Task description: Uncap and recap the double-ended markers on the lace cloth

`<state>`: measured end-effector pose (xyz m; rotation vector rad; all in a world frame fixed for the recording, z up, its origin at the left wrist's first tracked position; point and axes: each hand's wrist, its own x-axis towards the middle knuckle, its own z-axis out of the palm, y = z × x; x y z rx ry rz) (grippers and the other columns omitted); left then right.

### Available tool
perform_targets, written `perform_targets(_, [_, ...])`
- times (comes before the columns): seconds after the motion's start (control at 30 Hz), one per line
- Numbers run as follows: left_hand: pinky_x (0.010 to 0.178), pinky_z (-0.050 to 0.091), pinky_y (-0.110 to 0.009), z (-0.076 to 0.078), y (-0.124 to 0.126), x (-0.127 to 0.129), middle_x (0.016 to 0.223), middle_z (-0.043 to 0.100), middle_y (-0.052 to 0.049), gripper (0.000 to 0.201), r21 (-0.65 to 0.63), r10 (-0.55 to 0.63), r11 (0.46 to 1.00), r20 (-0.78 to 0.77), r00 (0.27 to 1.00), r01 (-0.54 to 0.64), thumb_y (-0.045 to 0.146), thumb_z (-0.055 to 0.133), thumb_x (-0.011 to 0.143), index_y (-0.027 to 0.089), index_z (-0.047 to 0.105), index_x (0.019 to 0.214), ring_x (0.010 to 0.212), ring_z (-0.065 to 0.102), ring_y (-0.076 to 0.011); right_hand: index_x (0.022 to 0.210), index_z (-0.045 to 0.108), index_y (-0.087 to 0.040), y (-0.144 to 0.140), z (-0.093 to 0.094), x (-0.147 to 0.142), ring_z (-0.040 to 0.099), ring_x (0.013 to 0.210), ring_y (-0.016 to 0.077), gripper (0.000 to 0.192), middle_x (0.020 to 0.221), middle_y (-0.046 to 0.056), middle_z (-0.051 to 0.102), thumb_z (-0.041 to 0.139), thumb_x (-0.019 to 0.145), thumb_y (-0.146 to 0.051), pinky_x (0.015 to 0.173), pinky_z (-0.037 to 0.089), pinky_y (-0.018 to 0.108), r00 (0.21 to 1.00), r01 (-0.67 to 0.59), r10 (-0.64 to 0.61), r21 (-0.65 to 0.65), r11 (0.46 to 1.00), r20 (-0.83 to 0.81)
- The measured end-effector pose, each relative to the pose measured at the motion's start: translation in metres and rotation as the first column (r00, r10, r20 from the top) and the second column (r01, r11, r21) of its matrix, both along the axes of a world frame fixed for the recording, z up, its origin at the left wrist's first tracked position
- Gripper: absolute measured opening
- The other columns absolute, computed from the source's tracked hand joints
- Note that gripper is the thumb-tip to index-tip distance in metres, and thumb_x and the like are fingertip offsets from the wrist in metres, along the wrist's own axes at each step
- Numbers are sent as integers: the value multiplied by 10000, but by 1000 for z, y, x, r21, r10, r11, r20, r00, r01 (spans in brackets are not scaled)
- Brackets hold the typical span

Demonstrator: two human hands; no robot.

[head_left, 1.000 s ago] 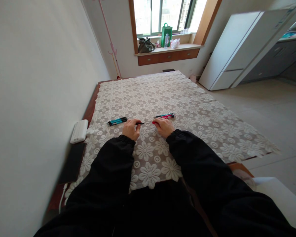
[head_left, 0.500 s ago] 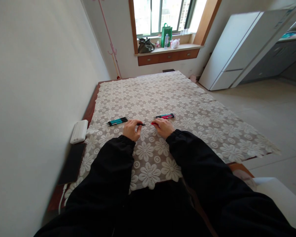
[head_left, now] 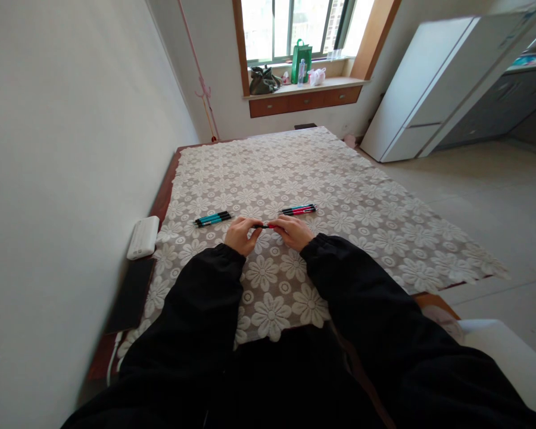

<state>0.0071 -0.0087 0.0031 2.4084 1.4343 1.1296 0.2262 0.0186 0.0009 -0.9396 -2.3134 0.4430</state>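
My left hand and my right hand meet over a lace flower-pattern cloth on a low table. Between them they hold a thin red and black pen, the left fingers on its black end, the right fingers on its red end. A small bundle of teal and black pens lies just left of my left hand. A second bundle of red and black pens lies just beyond my right hand. Black sleeves cover both forearms.
A white power bank and a dark flat device lie at the table's left edge by the wall. A windowsill with bags and a bottle is far back. A white fridge stands right.
My hands have drawn closer together, so the two pen parts that were apart with a thin refill showing between them are now pushed together.
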Motion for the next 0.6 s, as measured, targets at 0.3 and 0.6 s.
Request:
perform_targets(0.3, [871,537,-367,1,0,0,925,735,-44,145,-2,-32,999,6,999,32,274,610,903,219,711,991,911,650,-203,1039,613,-196,-1,4,-1,616,831,175,135,939,47,692,539,926,-186,752,425,264,999,24,-26,-83,996,-24])
perform_targets(0.6, [851,542,-360,2,-1,0,915,737,-42,138,9,-23,1000,26,999,23,277,636,894,224,722,989,897,656,-200,1095,586,-197,-2,2,-1,627,847,176,181,978,47,695,585,921,-245,749,418,258,999,41,-39,-102,994,21])
